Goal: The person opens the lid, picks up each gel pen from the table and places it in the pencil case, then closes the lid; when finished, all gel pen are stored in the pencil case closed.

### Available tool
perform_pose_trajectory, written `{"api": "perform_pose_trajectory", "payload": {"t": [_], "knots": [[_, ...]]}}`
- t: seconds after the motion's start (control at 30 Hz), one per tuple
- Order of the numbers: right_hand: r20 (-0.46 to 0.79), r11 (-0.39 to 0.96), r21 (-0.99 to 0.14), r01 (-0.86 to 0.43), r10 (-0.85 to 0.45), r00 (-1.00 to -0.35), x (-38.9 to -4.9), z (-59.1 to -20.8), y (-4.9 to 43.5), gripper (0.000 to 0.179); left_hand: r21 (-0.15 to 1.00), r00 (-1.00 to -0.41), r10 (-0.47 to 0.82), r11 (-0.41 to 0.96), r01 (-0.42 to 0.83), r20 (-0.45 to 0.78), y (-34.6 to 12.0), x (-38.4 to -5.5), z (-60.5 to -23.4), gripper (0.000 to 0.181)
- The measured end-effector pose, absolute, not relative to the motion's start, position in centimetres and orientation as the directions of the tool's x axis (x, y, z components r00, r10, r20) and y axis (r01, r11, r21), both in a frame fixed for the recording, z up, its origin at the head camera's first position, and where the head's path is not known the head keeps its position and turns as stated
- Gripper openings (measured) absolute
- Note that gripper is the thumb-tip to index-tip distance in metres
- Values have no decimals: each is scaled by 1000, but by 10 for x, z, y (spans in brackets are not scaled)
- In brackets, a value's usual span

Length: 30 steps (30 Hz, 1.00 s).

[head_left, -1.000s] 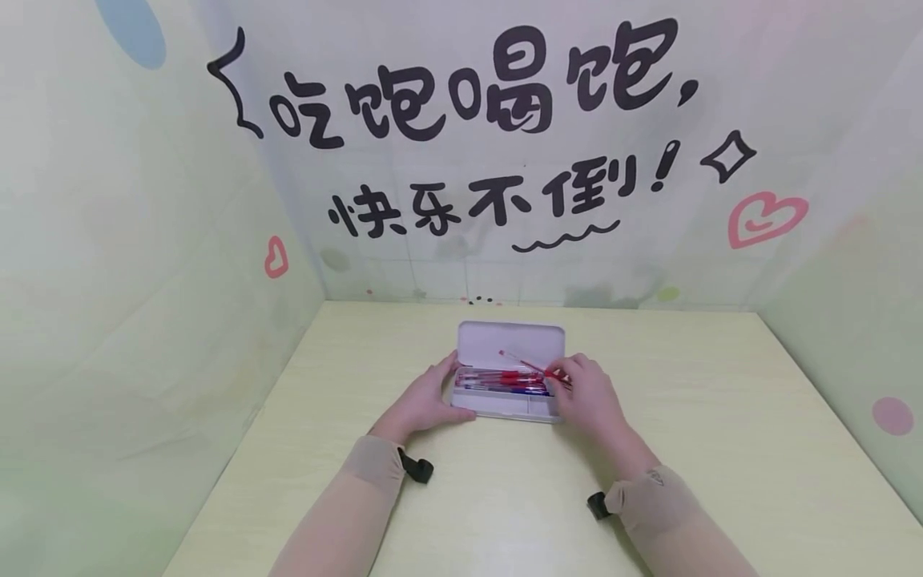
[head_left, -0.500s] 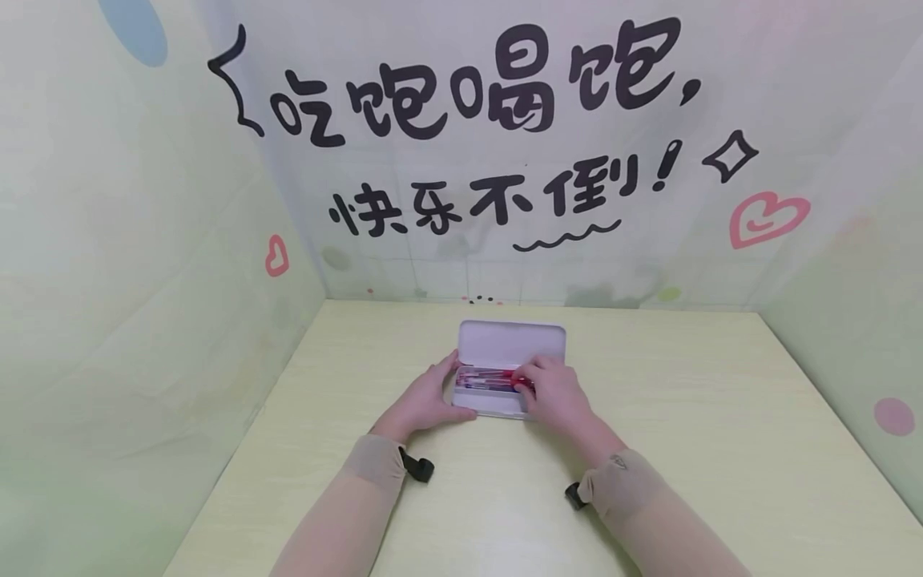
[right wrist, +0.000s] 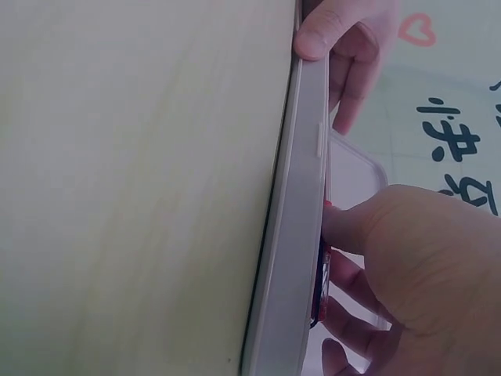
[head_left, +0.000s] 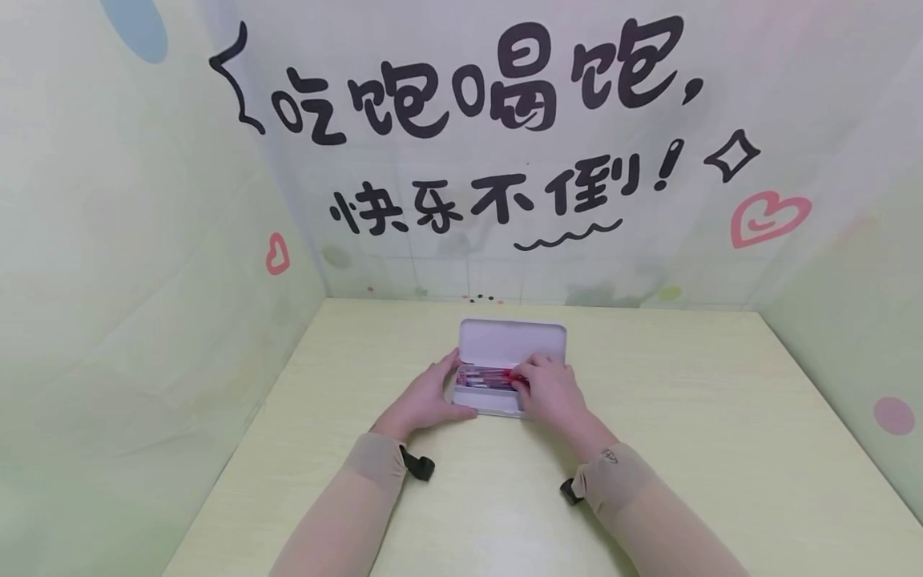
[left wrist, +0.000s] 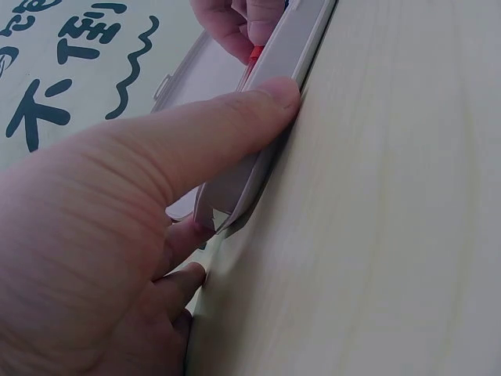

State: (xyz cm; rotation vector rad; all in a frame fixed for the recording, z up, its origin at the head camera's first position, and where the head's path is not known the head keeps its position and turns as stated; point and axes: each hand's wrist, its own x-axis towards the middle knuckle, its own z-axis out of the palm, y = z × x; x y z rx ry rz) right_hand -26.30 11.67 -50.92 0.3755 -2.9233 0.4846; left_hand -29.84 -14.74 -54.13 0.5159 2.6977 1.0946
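A pale pencil case (head_left: 512,343) sits on the table with its lid raised at the back. Several red pens and a blue one lie lengthwise inside; clear barrels of the pens (head_left: 479,377) show at the left. My left hand (head_left: 427,401) holds the case's left end, thumb on the front edge and fingers at the side and back. My right hand (head_left: 557,398) reaches into the case's right half, thumb and fingers pinching a red pen (left wrist: 256,53) low among the others. That hand hides the right ends of the pens.
The pale wood-grain table (head_left: 461,505) extends around the case. Behind it stands a printed backdrop (head_left: 447,276) with large black lettering, and similar panels close in the left and right sides. Black straps (head_left: 418,466) circle both wrists.
My right hand has moved left and lowered the red pen, which stuck up at a slant a second ago, down into the case. The left hand stays on the case's left end.
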Motion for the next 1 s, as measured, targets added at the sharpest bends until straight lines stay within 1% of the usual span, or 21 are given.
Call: {"api": "perform_pose_trajectory", "payload": {"t": [0.07,0.17,0.33,0.43,0.5,0.6,0.73,0.83,1.0], "knots": [[186,913,-312,-264,-214,-959,-263,-508,117,20,703,-921,388,665,252,-37,-148,-299,-542,131],[232,898,-354,-260,-184,-955,-267,-507,120,23,707,-919,393,659,258,-31,-148,-299,-542,130],[427,865,-423,-271,-73,-901,-281,-499,129,27,713,-921,389,655,251,-33,-147,-299,-542,130],[476,842,-484,-237,26,-879,-291,-494,135,32,708,-922,385,662,244,-42,-147,-299,-542,130],[443,818,-546,-180,100,-891,-297,-490,138,38,707,-923,382,666,238,-49,-147,-299,-541,130],[322,768,-638,-62,192,-927,-305,-485,142,51,710,-924,378,666,230,-55,-148,-299,-541,131],[157,709,-703,64,242,-958,-314,-483,145,63,718,-927,373,657,227,-48,-148,-299,-541,131],[94,679,-727,101,244,-965,-318,-484,147,64,721,-925,377,653,232,-44,-148,-299,-543,131],[62,633,-768,99,228,-972,-318,-484,149,61,713,-925,378,659,240,-38,-148,-300,-543,133]]}}
